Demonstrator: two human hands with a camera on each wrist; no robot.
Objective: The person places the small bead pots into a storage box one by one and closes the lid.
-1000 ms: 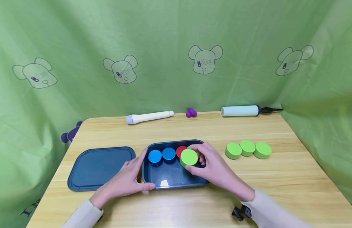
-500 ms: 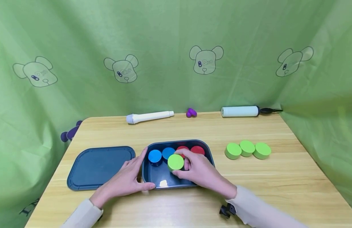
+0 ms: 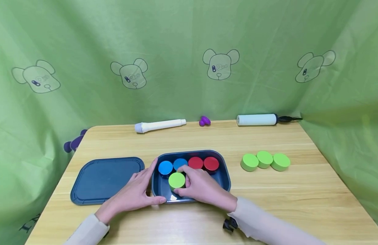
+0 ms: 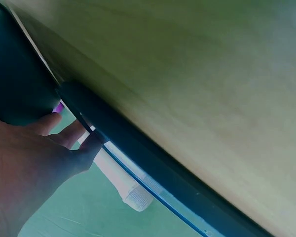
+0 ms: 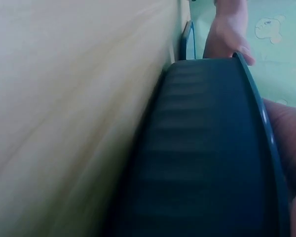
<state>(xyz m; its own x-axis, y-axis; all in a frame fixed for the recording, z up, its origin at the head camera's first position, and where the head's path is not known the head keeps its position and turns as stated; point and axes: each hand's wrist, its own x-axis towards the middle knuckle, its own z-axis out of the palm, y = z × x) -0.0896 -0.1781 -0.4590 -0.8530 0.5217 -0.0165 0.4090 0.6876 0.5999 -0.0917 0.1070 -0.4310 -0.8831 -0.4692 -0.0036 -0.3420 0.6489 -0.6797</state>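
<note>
Your right hand pinches a green cylinder at the tray's near left, its base unclear; your left hand, fingers wide, touches the left end.

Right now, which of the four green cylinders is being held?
The green cylinder at the dark blue box: the right hand pinches it, while the other three green cylinders stand untouched on the table, right of the box.
</note>
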